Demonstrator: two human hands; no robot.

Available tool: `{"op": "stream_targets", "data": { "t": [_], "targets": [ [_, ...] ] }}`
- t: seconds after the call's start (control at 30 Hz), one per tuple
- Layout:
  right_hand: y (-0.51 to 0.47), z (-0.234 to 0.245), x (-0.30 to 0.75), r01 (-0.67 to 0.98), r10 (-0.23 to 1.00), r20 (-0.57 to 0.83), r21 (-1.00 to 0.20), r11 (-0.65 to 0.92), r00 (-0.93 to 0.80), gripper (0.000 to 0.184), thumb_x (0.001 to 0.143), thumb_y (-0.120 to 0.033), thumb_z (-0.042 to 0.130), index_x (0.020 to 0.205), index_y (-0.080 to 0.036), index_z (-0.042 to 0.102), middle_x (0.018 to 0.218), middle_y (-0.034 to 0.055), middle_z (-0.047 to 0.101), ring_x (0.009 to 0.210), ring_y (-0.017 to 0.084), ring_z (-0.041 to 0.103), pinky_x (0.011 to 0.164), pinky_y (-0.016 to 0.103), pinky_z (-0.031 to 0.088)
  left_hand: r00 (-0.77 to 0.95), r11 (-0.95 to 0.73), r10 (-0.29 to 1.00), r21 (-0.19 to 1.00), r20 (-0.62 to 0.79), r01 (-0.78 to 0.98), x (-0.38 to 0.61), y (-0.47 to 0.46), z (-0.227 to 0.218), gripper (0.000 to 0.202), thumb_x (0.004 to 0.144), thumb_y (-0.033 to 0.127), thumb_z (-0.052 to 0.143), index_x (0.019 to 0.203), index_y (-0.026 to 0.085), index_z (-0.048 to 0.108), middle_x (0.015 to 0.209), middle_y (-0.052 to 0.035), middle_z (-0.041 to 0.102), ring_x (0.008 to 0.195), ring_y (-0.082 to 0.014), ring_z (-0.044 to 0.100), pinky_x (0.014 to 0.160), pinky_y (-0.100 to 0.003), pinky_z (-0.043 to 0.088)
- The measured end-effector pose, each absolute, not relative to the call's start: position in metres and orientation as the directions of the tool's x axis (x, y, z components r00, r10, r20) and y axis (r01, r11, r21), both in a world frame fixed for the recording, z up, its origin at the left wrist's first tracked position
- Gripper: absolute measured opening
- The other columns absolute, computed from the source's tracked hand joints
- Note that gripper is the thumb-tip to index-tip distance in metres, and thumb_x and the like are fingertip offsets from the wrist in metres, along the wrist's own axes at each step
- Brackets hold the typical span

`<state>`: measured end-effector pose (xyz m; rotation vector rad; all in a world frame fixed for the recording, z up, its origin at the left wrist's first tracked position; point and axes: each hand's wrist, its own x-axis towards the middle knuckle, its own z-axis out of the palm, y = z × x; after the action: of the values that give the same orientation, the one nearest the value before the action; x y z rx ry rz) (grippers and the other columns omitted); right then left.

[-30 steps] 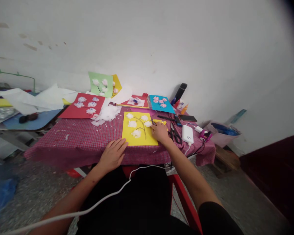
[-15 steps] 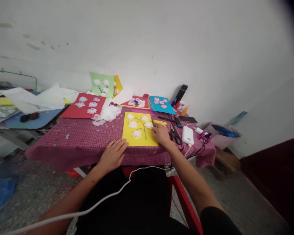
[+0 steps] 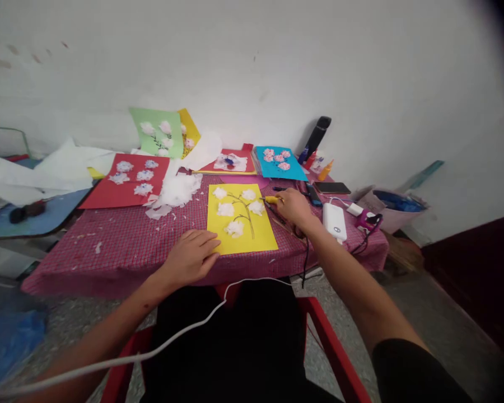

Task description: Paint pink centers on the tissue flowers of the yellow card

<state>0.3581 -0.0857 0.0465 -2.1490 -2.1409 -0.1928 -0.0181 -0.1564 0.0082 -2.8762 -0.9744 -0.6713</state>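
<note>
Being steadied at its lower edge by the open, flat left hand (image 3: 189,257), a yellow card sheet (image 3: 260,238) is lying on a red checked tablecloth (image 3: 109,263) — five white cotton tufts (image 3: 235,228) are being carried along its dark drawn branches. A slim yellow-topped tool (image 3: 273,199), perhaps a marker, is being pinched by the closed right hand (image 3: 292,207) at the sheet's right edge. A red tufted card (image 3: 96,196), a green tufted card (image 3: 155,120), a blue tufted card (image 3: 281,170) and a white power bank (image 3: 335,221) are being crowded against a white plaster wall (image 3: 277,67).

R hand (image 3: 294,206) moved up-right, off yellow card (image 3: 240,221), w/ yellow-handled tool (image 3: 272,199).
</note>
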Motion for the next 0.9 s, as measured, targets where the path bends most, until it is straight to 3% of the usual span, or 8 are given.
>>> {"op": "stream_targets", "data": {
  "t": [0.13,0.23,0.4,0.57,0.9],
  "targets": [
    [-0.073,0.058,0.383,0.988,0.986,0.076,0.021,-0.153,0.151,0.036,0.102,-0.031,0.05,0.116,-0.016,0.08,0.117,0.0164,0.079,0.102,0.027,0.072,0.081,0.03,0.046,0.737,-0.834,0.531,0.101,0.417,0.543,-0.01,-0.129,0.017,0.027,0.103,0.028,0.056,0.119,0.021,0.077,0.128,-0.0098,0.076,0.12,-0.0285,0.068,0.106,-0.049,0.052],
    [-0.079,0.06,0.394,0.987,0.988,0.006,0.04,-0.157,0.157,0.036,0.102,-0.033,0.05,0.112,-0.017,0.08,0.111,0.0156,0.08,0.099,0.027,0.074,0.077,0.03,0.047,0.766,-0.848,0.518,0.108,0.381,0.519,0.004,-0.112,0.025,0.029,0.104,0.029,0.055,0.121,0.021,0.077,0.134,-0.0111,0.073,0.125,-0.0289,0.066,0.11,-0.049,0.051],
    [-0.095,0.056,0.395,0.978,0.978,-0.037,0.052,-0.204,0.206,0.042,0.104,-0.045,0.047,0.109,-0.018,0.079,0.102,0.0166,0.081,0.09,0.028,0.076,0.075,0.032,0.048,0.829,-0.866,0.499,0.127,0.251,0.483,0.043,-0.081,0.041,0.047,0.102,0.05,0.06,0.139,0.022,0.07,0.163,-0.0154,0.05,0.153,-0.0381,0.043,0.123,-0.057,0.04],
    [-0.093,0.047,0.391,0.977,0.971,-0.111,0.011,-0.213,0.212,0.054,0.104,-0.06,0.045,0.1,-0.019,0.08,0.094,0.017,0.081,0.084,0.029,0.076,0.071,0.033,0.049,0.853,-0.867,0.494,0.167,0.168,0.469,0.082,-0.054,0.041,0.054,0.101,0.062,0.057,0.138,0.026,0.073,0.169,-0.0149,0.043,0.158,-0.0452,0.033,0.124,-0.065,0.035],
    [-0.077,0.036,0.402,0.961,0.959,-0.166,-0.115,-0.252,0.232,0.031,0.097,-0.04,0.056,0.088,-0.019,0.077,0.087,0.0109,0.08,0.076,0.024,0.071,0.063,0.031,0.04,0.853,-0.871,0.479,0.228,0.205,0.435,0.09,-0.035,0.027,0.051,0.103,0.063,0.052,0.129,0.028,0.078,0.169,-0.0099,0.043,0.159,-0.0433,0.031,0.126,-0.064,0.033]
  ]
}}
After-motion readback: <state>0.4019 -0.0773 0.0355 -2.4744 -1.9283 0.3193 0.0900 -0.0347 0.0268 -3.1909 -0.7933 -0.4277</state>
